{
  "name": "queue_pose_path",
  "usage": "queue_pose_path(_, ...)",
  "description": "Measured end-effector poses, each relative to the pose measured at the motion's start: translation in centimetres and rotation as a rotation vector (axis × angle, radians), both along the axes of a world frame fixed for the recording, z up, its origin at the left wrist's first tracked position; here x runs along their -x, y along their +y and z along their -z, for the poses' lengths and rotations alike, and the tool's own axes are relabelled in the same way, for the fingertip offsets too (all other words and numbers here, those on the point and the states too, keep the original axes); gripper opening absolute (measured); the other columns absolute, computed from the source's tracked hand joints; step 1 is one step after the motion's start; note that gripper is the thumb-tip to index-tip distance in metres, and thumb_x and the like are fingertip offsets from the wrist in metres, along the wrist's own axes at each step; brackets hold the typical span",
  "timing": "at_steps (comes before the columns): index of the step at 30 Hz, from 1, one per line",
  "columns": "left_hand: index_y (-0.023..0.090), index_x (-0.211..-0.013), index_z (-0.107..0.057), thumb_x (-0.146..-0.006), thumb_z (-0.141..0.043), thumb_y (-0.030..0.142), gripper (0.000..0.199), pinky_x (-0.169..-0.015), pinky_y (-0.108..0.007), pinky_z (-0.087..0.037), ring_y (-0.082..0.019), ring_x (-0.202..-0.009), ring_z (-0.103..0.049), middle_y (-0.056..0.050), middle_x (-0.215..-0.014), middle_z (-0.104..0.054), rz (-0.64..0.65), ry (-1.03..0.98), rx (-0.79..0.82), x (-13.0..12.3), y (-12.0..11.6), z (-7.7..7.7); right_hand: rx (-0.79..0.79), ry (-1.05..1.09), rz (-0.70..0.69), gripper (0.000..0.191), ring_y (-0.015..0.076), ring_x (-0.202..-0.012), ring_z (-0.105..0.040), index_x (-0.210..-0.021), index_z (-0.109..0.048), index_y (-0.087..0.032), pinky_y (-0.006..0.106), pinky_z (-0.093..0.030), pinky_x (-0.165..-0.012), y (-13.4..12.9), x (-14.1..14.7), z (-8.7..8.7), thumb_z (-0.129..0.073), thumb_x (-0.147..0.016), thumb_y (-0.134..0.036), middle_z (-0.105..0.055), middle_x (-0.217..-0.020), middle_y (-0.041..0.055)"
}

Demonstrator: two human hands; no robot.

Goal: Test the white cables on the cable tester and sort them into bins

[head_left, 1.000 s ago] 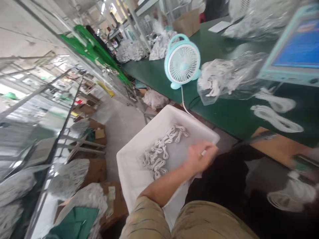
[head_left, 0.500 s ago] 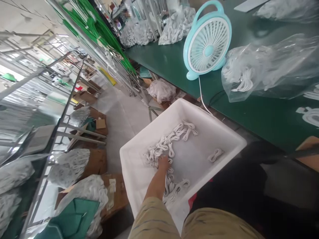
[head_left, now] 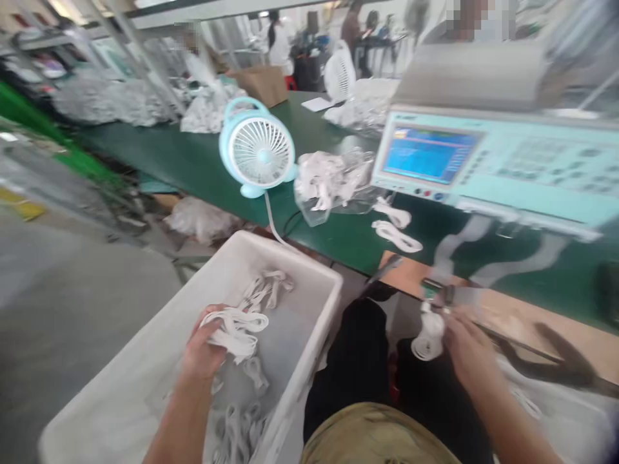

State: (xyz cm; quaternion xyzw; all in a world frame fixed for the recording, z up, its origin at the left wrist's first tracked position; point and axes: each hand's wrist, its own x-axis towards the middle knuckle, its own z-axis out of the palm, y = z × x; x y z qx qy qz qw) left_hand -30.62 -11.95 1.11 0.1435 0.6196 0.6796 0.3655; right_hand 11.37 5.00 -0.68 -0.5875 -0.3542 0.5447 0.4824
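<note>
My left hand is closed around a bunch of coiled white cables, raised over a white plastic bin. More cable coils lie on the bin's floor below it. On the right, my right hand has its fingers closed at the upper end of a single coiled white cable. That end is up against a small dark connector fixture at the bench edge; motion blur hides whether it is plugged in.
A light-blue tester with a lit screen stands on the green bench. Left of it are a blue fan, a bag of cables and two loose coils. People stand in the background.
The view has swung right, bringing the tester and my right hand into sight. My left hand has risen from the bin's floor with a bunch of cables.
</note>
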Motion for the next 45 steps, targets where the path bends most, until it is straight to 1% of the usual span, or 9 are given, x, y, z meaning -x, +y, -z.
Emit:
queue_pose_path(3, 0.02, -0.076, -0.054, -0.06, -0.068, 0.025, 0.022, -0.068, -0.031, -0.048, -0.022, -0.08, -0.059, 0.0, -0.082, -0.06, 0.311, -0.061, -0.191, -4.9, 4.0, -4.0, 0.034, 0.103, -0.021, 0.04, 0.0109, -0.055, -0.048, -0.076, -0.068, -0.014, 0.02, -0.039, -0.047, 0.2, -0.4, 0.4, -0.081, -0.054, -0.045, -0.06, -0.069, 0.0019)
queue_pose_path(6, 0.018, -0.082, -0.057, -0.062, -0.065, 0.026, 0.022, -0.056, -0.027, -0.045, -0.019, -0.066, -0.059, -0.002, -0.077, -0.06, 0.609, -0.163, -0.206, -11.7, 8.0, -5.5, 0.016, 0.161, -0.047, 0.034, 0.0099, -0.053, -0.044, -0.074, -0.066, -0.015, 0.02, -0.038, -0.049, 0.2, -0.2, 0.4, -0.079, -0.059, -0.043, -0.056, -0.064, -0.0009)
queue_pose_path(11, 0.014, -0.098, -0.06, -0.057, -0.058, 0.017, 0.041, -0.046, -0.021, -0.039, -0.012, -0.051, -0.053, -0.003, -0.071, -0.061, 0.945, -0.323, 0.026, -21.4, 13.7, -2.6, 0.023, 0.209, -0.075, 0.035, 0.0098, -0.05, -0.039, -0.072, -0.063, -0.016, 0.021, -0.033, -0.049, -0.2, -0.4, -0.1, -0.076, -0.062, -0.047, -0.05, -0.058, -0.0029)
queue_pose_path(16, 0.01, -0.099, -0.064, -0.051, -0.052, 0.013, 0.05, -0.045, -0.021, -0.038, -0.01, -0.047, -0.05, -0.002, -0.064, -0.06, 1.093, -0.342, 0.082, -26.1, 16.7, -1.1, -0.034, 0.167, -0.081, 0.037, 0.0109, -0.05, -0.037, -0.063, -0.057, -0.016, 0.022, -0.031, -0.049, 0.0, -0.5, 0.0, -0.071, -0.066, -0.051, -0.046, -0.053, -0.0034)
queue_pose_path(23, 0.008, -0.089, -0.066, -0.052, -0.051, 0.013, 0.04, -0.047, -0.021, -0.037, -0.01, -0.047, -0.048, -0.002, -0.06, -0.058, 0.905, -0.401, 0.08, -29.1, 14.5, -0.3, -0.057, 0.084, -0.081, 0.038, 0.0119, -0.05, -0.039, -0.064, -0.05, -0.019, 0.023, -0.032, -0.048, -1.8, 0.2, -0.2, -0.062, -0.071, -0.054, -0.045, -0.054, -0.004)
queue_pose_path(26, 0.011, -0.093, -0.063, -0.054, -0.052, 0.015, 0.041, -0.048, -0.023, -0.041, -0.012, -0.051, -0.052, -0.005, -0.07, -0.061, 0.907, -0.538, 0.124, -29.9, 12.7, 0.6, -0.028, -0.055, -0.181, 0.037, 0.013, -0.049, -0.041, -0.065, -0.05, -0.019, 0.023, -0.033, -0.046, -3.5, -3.2, -0.1, -0.054, -0.074, -0.055, -0.045, -0.054, -0.0032)
queue_pose_path(33, 0.018, -0.08, -0.053, -0.056, -0.052, 0.02, 0.024, -0.047, -0.026, -0.045, -0.017, -0.059, -0.058, -0.001, -0.068, -0.056, 0.902, -0.629, 0.354, -31.0, 12.4, 3.1, -0.239, -1.238, -0.505, 0.027, 0.0209, -0.058, -0.053, -0.075, -0.059, -0.021, 0.031, -0.039, -0.052, -7.0, -16.8, 0.8, -0.043, -0.085, -0.04, -0.055, -0.07, 0.0053)
queue_pose_path(39, 0.017, -0.065, -0.053, -0.06, -0.049, 0.016, 0.006, -0.046, -0.02, -0.035, -0.01, -0.049, -0.046, 0.005, -0.053, -0.046, 1.241, -0.275, 0.549, -35.0, 12.8, 5.2, -0.721, -0.99, -1.093, 0.033, 0.0226, -0.093, -0.052, -0.112, -0.058, -0.022, 0.036, -0.044, -0.08, -8.2, -8.8, -2.7, -0.042, -0.086, -0.013, -0.057, -0.108, 0.0097)
queue_pose_path(45, 0.015, -0.051, -0.058, -0.067, -0.06, 0.026, 0.02, -0.056, -0.026, -0.037, -0.014, -0.051, -0.045, 0.002, -0.046, -0.05, 1.498, -0.124, 0.696, -35.9, 11.0, 7.2, -0.571, -0.702, -1.338, 0.018, 0.0193, -0.084, -0.052, -0.086, -0.061, -0.016, 0.032, -0.041, -0.079, -9.1, -6.9, -1.9, -0.042, -0.088, -0.016, -0.058, -0.088, 0.0072)
